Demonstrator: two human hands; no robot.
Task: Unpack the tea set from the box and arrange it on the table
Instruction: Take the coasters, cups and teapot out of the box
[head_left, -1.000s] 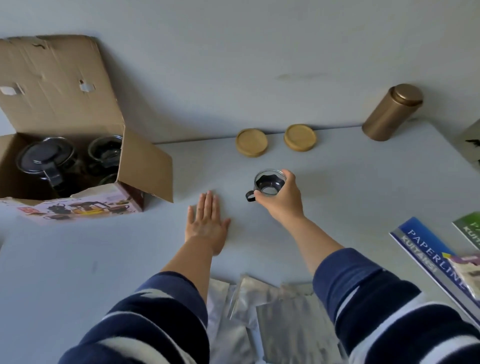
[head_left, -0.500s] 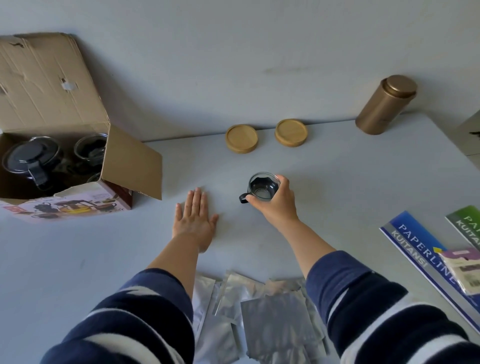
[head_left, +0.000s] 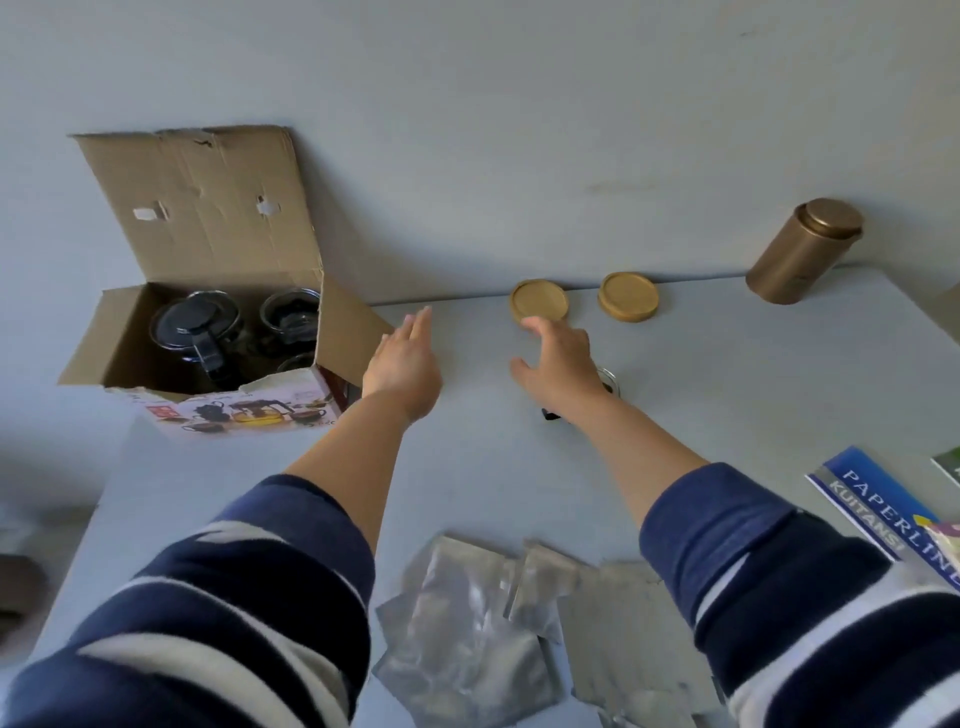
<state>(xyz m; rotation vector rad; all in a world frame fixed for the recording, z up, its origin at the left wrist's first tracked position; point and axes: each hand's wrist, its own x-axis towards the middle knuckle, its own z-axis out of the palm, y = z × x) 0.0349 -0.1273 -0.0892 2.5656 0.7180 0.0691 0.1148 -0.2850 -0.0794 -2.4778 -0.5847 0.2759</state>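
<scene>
An open cardboard box (head_left: 218, 249) stands at the table's far left. Inside it are a glass teapot with a black lid and handle (head_left: 195, 330) and a glass cup (head_left: 288, 314); a third glass rim shows below that cup. A small glass cup (head_left: 609, 381) stands on the table, mostly hidden behind my right hand (head_left: 558, 366), which hovers above it, fingers spread and holding nothing. My left hand (head_left: 402, 361) is raised off the table, fingers extended, just right of the box's side flap. Two round wooden coasters (head_left: 538, 301) (head_left: 628, 296) lie by the wall.
A bronze canister (head_left: 802, 251) stands at the far right against the wall. Silver foil pouches (head_left: 467, 634) lie at the near edge between my arms. Blue receipt booklets (head_left: 878, 506) sit at the right edge. The wall runs right behind the table.
My right hand let go of the small glass cup and lifted, fingers open. My left hand rose from flat on the table and moved toward the box. The view tilted upward.
</scene>
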